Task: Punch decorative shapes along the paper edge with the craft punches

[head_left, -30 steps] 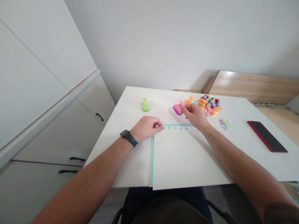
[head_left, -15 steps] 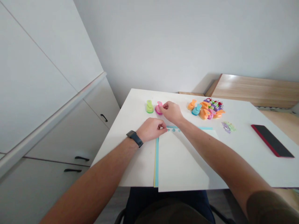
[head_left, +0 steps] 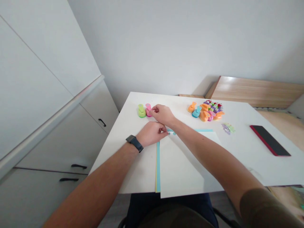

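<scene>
My right hand (head_left: 162,114) reaches across to the far left of the white table (head_left: 237,148), its fingers closed on a pink paper punch (head_left: 148,110) that stands right beside a green punch (head_left: 142,111). My left hand (head_left: 152,133), with a dark watch on the wrist, rests curled on the top left corner of a stack of paper sheets (head_left: 180,164). The white top sheet shows a blue sheet's edge (head_left: 158,164) with small punched shapes along its top strip. My right forearm crosses over the sheets.
A pile of several coloured punches (head_left: 207,110) lies at the table's far side. Small paper cutouts (head_left: 228,128) and a dark phone with red edging (head_left: 269,140) lie to the right. White cabinets (head_left: 47,104) stand at left, a wooden surface (head_left: 256,90) behind.
My right hand carried the pink punch from beside the pile leftward and set it next to the green punch. My left hand stayed on the paper's corner.
</scene>
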A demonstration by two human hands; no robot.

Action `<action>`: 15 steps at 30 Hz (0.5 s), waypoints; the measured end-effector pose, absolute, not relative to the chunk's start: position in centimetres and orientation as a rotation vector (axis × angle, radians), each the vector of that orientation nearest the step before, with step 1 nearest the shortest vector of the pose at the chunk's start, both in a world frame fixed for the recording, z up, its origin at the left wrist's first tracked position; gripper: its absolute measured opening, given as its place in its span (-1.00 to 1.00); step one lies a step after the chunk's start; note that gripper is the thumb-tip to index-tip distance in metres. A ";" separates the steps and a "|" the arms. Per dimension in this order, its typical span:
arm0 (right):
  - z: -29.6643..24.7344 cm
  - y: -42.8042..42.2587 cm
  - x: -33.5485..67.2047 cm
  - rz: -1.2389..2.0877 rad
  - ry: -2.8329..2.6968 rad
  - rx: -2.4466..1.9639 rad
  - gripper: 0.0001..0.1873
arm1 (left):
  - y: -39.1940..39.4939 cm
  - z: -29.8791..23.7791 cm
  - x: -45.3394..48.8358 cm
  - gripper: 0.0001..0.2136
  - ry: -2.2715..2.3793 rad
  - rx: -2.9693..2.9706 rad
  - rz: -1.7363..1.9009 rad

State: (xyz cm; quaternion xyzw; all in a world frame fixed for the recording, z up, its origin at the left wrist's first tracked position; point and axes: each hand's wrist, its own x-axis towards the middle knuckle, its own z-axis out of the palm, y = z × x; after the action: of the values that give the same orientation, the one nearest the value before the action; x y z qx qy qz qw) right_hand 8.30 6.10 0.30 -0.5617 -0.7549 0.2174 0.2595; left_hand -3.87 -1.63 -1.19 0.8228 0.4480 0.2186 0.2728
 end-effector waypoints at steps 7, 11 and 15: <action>1.3 4.5 16.3 0.369 -1.883 -1.381 -0.66 | -1.8 -0.8 -3.9 -0.81 1.220 2.254 0.583; 1.7 6.5 25.2 0.137 -1.690 -1.484 -0.49 | -1.7 -1.0 -3.9 -0.80 1.213 2.277 0.578; 1.4 8.4 34.6 -0.001 -1.276 -1.827 -0.35 | -1.6 -1.2 -3.9 -0.80 1.209 2.281 0.583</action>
State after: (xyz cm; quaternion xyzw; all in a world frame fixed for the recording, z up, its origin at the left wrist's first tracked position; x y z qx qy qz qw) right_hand 34.55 8.40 1.38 -0.7359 -0.5138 -0.0006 0.4409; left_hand -3.88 -1.61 -1.19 0.8355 0.4430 0.2137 0.2450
